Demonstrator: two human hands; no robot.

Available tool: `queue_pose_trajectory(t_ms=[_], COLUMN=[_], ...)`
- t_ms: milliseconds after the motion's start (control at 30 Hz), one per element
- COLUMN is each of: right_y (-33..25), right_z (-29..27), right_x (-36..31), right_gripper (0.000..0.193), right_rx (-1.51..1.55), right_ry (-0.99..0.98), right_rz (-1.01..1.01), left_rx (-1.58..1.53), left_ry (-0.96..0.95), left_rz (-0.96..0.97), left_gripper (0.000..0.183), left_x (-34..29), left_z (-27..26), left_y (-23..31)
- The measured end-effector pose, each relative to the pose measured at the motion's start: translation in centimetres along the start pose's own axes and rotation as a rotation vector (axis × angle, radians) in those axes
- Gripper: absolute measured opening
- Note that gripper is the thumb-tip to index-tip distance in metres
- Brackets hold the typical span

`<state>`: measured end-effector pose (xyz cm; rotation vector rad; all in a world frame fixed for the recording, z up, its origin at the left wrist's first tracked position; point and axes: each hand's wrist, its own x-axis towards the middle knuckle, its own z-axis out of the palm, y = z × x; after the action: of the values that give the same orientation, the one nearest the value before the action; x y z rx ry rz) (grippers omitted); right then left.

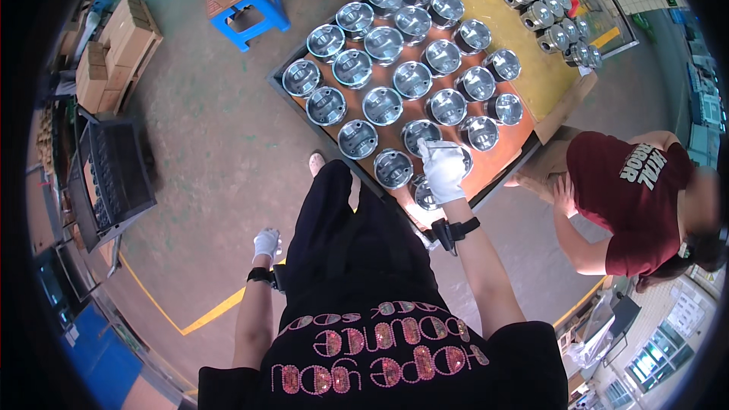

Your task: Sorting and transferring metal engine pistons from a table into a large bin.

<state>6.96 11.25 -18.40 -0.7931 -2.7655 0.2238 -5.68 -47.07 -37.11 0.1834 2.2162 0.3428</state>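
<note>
My right hand (444, 169), in a white glove, is over the near corner of a table of metal pistons. Its fingers are closed on what looks like a thin, pen-like stick, mostly hidden by the glove. Just beyond the fingertips stands a piston (420, 134), crown up; others beside and below the hand are partly covered by it. A nearby piston (392, 168) stands to the left. Away from the table, my left hand (266, 243), also gloved, hangs beside my left leg. Its fingers are curled, with nothing visible in them.
Several pistons stand in rows on the brown board (497, 153). More pistons (538, 15) are grouped on the yellow surface beyond. A co-worker in a maroon shirt (626, 197) crouches at the table's right. A blue stool (258, 15), cartons (125, 38) and a black bin (114, 175) stand leftward.
</note>
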Motion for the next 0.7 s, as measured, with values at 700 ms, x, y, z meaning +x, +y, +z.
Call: queue_pose_trajectory(t_ms=[700], right_y=[-13.4], right_z=[-14.3], right_x=[0.4], right_gripper=[0.020], right_rx=[-0.003], right_ry=[0.343], right_rz=[0.741], left_rx=[0.976], left_ry=[-0.224], left_rz=[0.345], left_gripper=[0.022], left_x=[9.8], left_z=[-23.1], left_y=[1.9])
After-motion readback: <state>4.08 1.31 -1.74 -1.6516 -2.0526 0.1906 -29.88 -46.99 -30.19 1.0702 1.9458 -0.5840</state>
